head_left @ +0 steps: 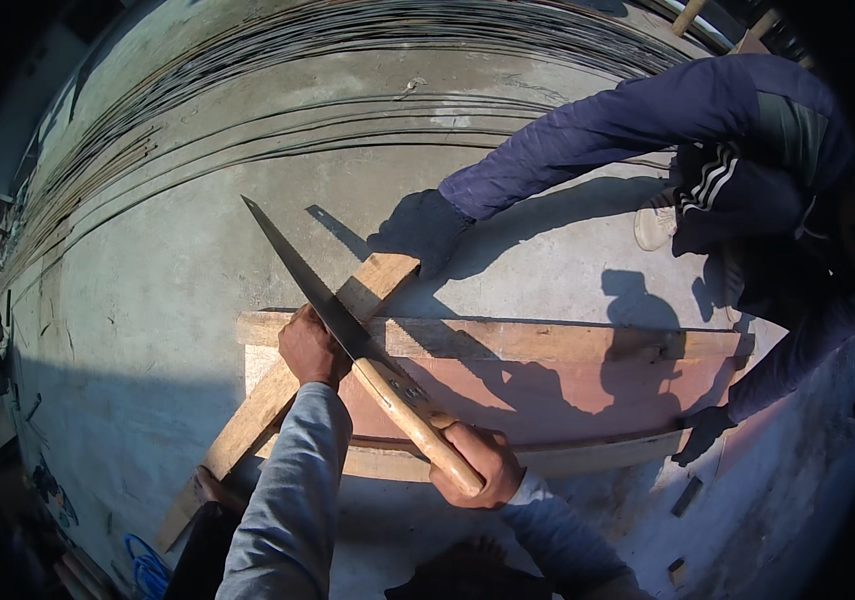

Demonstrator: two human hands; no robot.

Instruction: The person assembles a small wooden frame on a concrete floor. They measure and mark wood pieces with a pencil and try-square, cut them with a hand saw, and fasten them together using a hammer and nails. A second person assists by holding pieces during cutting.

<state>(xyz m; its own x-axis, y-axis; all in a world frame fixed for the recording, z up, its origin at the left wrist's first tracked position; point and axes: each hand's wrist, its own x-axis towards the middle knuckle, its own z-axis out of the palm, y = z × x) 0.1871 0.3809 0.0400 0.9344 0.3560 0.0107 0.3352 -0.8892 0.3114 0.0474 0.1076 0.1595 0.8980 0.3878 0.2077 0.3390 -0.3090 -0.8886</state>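
Observation:
My right hand (pixel 484 466) is wrapped round the wooden handle of a handsaw (pixel 397 405). Its long blade points up and to the left, lying across a wooden plank (pixel 259 402) just past my left hand. That left hand (pixel 311 346) is closed over the plank, close beside the blade. The plank slants from lower left to upper middle and rests across a shallow wooden frame with a reddish panel (pixel 572 345). At the plank's far end is a co-worker's dark-gloved hand (pixel 422 228). The co-worker's other gloved hand (pixel 704 434) touches the frame's right end.
A bare foot (pixel 213 490) is against the plank's lower part. Long metal rods (pixel 347 58) lie in bundles on the concrete floor at the back. The co-worker crouches at the right. Blue hose (pixel 147 568) lies at lower left, small wood offcuts (pixel 687 496) at lower right.

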